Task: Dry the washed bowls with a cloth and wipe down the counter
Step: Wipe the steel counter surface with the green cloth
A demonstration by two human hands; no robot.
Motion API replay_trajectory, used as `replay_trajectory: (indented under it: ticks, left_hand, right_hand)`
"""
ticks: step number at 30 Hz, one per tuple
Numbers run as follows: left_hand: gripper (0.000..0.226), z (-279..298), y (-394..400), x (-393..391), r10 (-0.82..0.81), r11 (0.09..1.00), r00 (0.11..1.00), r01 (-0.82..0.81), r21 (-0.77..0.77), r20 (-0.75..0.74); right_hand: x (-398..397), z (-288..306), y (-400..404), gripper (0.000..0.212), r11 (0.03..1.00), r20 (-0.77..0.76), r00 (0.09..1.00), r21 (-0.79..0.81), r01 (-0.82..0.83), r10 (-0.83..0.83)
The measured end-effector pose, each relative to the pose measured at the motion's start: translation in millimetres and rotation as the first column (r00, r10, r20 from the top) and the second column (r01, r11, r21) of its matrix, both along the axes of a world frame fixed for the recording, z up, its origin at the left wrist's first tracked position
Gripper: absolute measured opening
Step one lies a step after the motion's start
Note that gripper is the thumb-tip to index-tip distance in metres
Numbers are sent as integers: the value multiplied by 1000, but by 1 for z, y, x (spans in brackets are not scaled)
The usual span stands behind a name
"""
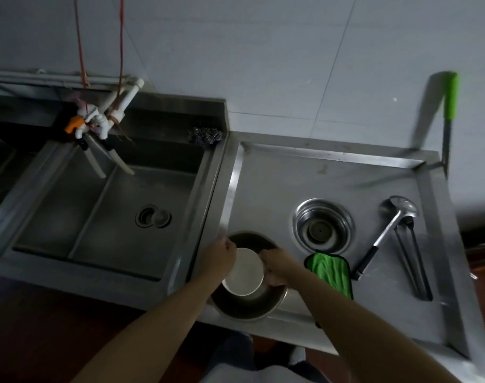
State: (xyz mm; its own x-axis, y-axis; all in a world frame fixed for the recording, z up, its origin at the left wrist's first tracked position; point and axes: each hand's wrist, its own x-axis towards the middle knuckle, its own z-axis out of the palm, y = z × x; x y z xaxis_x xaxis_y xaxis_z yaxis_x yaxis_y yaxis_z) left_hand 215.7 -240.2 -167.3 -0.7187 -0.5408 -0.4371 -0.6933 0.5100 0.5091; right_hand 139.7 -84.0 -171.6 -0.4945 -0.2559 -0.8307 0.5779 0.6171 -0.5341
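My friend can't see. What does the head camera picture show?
Two hands, left hand and right hand, hold a white bowl over a large metal bowl on a steel counter. A green cloth lies beside it.

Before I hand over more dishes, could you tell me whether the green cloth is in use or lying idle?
Idle: the green cloth lies on the counter, while both hands hold the white bowl.

Dim, cool indoor light, dull glare streak on the steel counter [230, 189] rim, soft overall blur, wide-angle bending at edges, floor nearly black
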Motion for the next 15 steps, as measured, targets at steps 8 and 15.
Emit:
replay_trajectory:
  ticks: [8,15]
  left_hand:
    - [17,0,-8,-44,-359,897,920,292,-333,-158]
    - [23,-63,-74,-75,-473,839,861,375,-394,-187]
  right_hand:
    - [-17,-32,124,28,932,-628,742,362,12,235]
    - [29,-165,181,66,709,-517,492,584,-394,700]
